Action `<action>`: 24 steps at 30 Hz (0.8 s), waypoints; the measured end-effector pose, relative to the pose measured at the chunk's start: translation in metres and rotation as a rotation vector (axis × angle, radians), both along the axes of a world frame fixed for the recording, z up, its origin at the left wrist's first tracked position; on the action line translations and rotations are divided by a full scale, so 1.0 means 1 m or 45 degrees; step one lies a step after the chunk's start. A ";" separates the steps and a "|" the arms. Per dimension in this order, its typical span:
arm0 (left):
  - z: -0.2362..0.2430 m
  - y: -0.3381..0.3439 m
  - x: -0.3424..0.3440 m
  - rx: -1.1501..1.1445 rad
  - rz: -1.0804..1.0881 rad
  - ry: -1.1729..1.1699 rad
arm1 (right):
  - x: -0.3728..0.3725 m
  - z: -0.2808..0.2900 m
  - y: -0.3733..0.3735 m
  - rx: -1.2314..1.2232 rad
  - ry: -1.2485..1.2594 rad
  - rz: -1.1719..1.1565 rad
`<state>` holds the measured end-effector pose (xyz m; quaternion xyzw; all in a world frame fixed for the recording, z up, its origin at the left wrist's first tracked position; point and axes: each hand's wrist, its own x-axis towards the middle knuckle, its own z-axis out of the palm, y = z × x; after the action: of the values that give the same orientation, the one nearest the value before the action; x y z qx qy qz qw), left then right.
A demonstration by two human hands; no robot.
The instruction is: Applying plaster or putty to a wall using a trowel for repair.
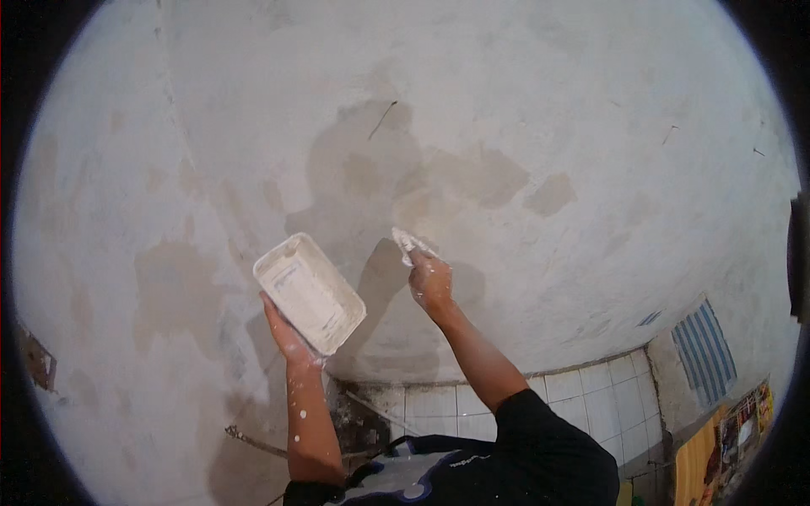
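Note:
My left hand (289, 339) supports a shallow rectangular plastic tub (335, 271) from its left side and underneath. The tub is off-white, tilted, and coated inside with pale filler; most of the fingers are behind it. In front of the wall, up and to the right of the tub, my right hand (431, 282) is closed around a small scraper (407, 244) smeared thickly with white filler. Its tip is at or close to the wall (540, 93); contact cannot be made out. White splashes mark both hands and my left forearm.
Damp-looking darker patches (553, 195) spot the wall, and a few thin wires (383, 120) stick out of it. White floor tiles (582, 396) lie below. At the right are a blue-striped cloth (705, 350) and a wooden board (697, 460). A stick (253, 442) slants at lower left.

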<state>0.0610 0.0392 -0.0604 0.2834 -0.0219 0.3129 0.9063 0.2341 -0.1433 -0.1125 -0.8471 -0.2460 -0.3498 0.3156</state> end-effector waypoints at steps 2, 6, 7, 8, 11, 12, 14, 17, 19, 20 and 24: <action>-0.003 0.004 -0.003 -0.005 0.021 0.011 | -0.007 0.026 -0.018 0.146 -0.141 -0.070; 0.002 -0.007 -0.001 -0.021 0.009 0.065 | 0.028 0.043 -0.061 0.641 -0.054 -0.171; 0.003 -0.008 -0.001 -0.017 0.018 0.071 | 0.027 0.045 -0.058 0.645 -0.046 -0.164; 0.004 -0.010 -0.002 0.007 0.026 0.045 | 0.026 0.045 -0.055 0.534 -0.264 -0.218; 0.002 -0.007 -0.002 0.043 0.056 0.027 | 0.024 0.034 -0.038 0.368 -0.411 -0.265; 0.001 -0.006 -0.002 0.052 0.066 0.025 | 0.022 0.027 -0.031 0.312 -0.354 -0.268; 0.005 -0.006 -0.004 0.050 0.079 0.061 | 0.017 0.015 -0.012 0.236 -0.377 -0.289; 0.004 -0.005 0.000 0.073 0.070 0.081 | 0.019 -0.009 0.008 0.052 -0.385 -0.295; 0.005 -0.006 0.002 0.108 0.052 0.068 | 0.018 -0.022 0.015 0.075 -0.292 -0.256; 0.006 -0.009 0.002 0.061 0.049 0.085 | 0.019 -0.028 0.018 0.091 -0.215 -0.206; 0.007 -0.010 0.001 0.082 -0.018 0.013 | 0.022 -0.049 0.030 -0.120 0.235 -0.006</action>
<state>0.0618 0.0295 -0.0529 0.3137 -0.0293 0.3043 0.8990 0.2561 -0.1130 -0.1618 -0.8902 -0.2301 -0.2592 0.2957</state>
